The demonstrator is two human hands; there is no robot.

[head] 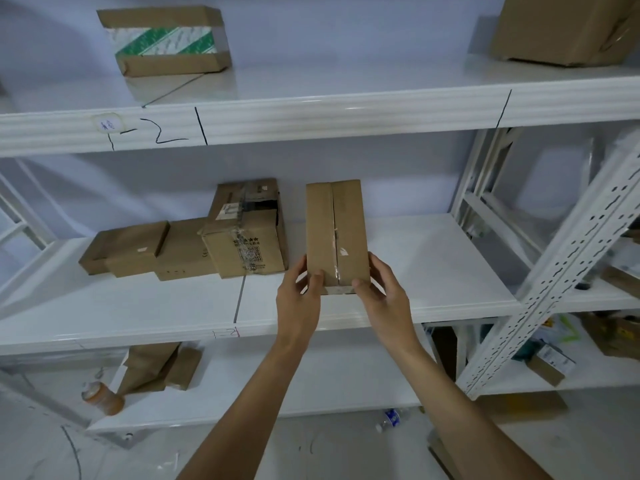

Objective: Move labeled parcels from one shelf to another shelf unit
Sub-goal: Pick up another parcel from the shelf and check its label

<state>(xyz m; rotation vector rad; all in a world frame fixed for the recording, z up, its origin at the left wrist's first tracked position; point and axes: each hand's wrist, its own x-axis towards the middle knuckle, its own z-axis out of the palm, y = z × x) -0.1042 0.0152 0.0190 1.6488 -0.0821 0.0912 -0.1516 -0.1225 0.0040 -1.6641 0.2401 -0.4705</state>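
Nearest to me, two bare forearms reach up and forward from the bottom of the view toward the middle shelf [433, 258]. The left hand [298, 299] and the right hand [384, 292] close on the near end of a taped cardboard parcel [336, 233] — each grip is clamped on it, thumbs on the top face, fingers wrapped round the side edges. The left thumb sits just left of the tape seam and the right thumb just right of it, so the hold is about even; neither hand is clearly the nearer one.

The parcel's long axis runs straight away from the person, front edge to back wall, and its tape seam follows that same line. Its near end looks to rest at the shelf's front part, though I cannot tell whether the far end is lifted or lying flat. From here it reads as a placement or a pick-up at this bay — which of the two, the view does not settle.

Just left of it stands a printed carton [246, 244] with torn tape, close but not touching, so any slide along the long axis should clear it. Further left lie flat brown boxes [128, 251]. Above, on the upper shelf [311, 109], sits a green-striped box [166, 39].
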